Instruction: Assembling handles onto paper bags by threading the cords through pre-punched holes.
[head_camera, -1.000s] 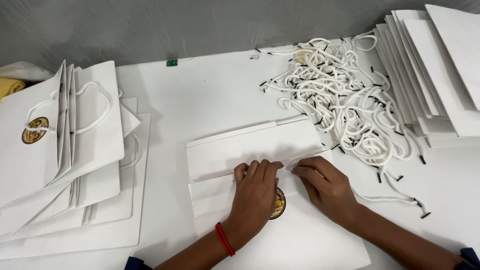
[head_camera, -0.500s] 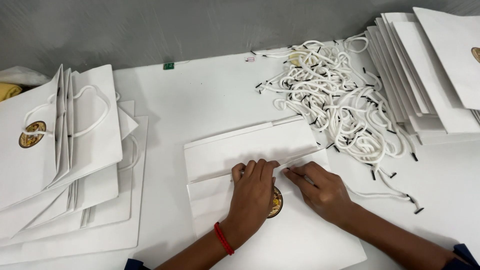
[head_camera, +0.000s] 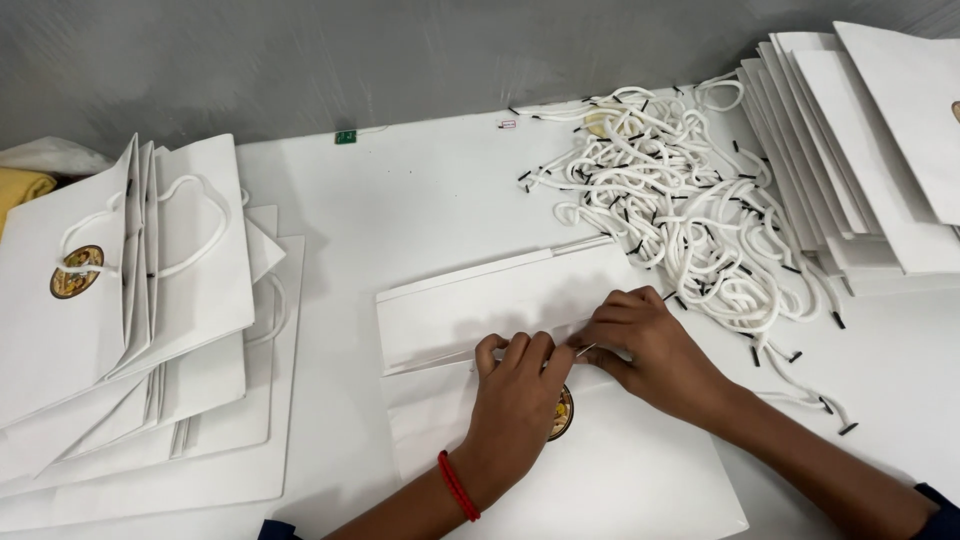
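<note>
White paper bag (head_camera: 520, 300) with round gold-and-brown emblem (head_camera: 563, 412); white cords (head_camera: 680, 220) tipped black; red wrist thread (head_camera: 458, 486); yellow cloth (head_camera: 22, 185).

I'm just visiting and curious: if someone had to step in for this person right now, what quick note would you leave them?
Left hand: pressed flat on the white paper bag lying mid-table.
Right hand: pinching something thin at the bag's folded top edge; what it is cannot be told.
Loose rope handles: heap behind the right hand.
Done: bags with handles stacked at the left.
Left: flat bags piled at the right, no handles showing.
</note>
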